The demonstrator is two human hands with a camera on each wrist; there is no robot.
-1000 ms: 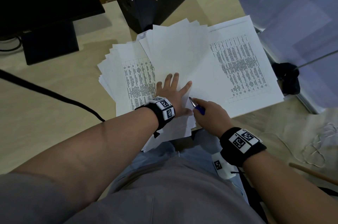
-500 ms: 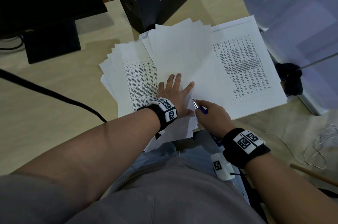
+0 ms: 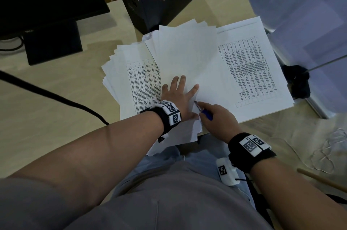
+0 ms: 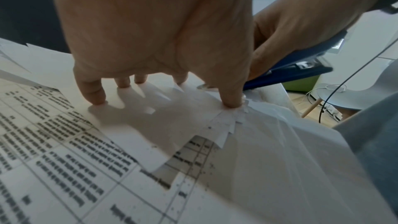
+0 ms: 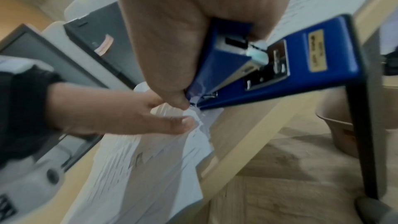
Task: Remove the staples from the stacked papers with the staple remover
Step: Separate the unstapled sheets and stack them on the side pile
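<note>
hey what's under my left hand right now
Your left hand presses flat on a fanned stack of white printed papers, thumb beside the stapled corner where the blue metal staple remover tip sits. Printed tables show on the lower sheets; the staple itself is hidden.

Both forearms are bare from short grey sleeves (image 3: 28,201) down to the wrists. Each wrist wears a broad black band: the left band (image 3: 166,115) carries white square blocks printed with black-and-white coded markers, and the right band (image 3: 250,151) bears the same. A small white camera unit (image 3: 226,172) with its own marker hangs under the right wrist, with a thin black cable trailing from it. Light blue trousers (image 3: 169,158) show below a grey top (image 3: 169,201).
</note>
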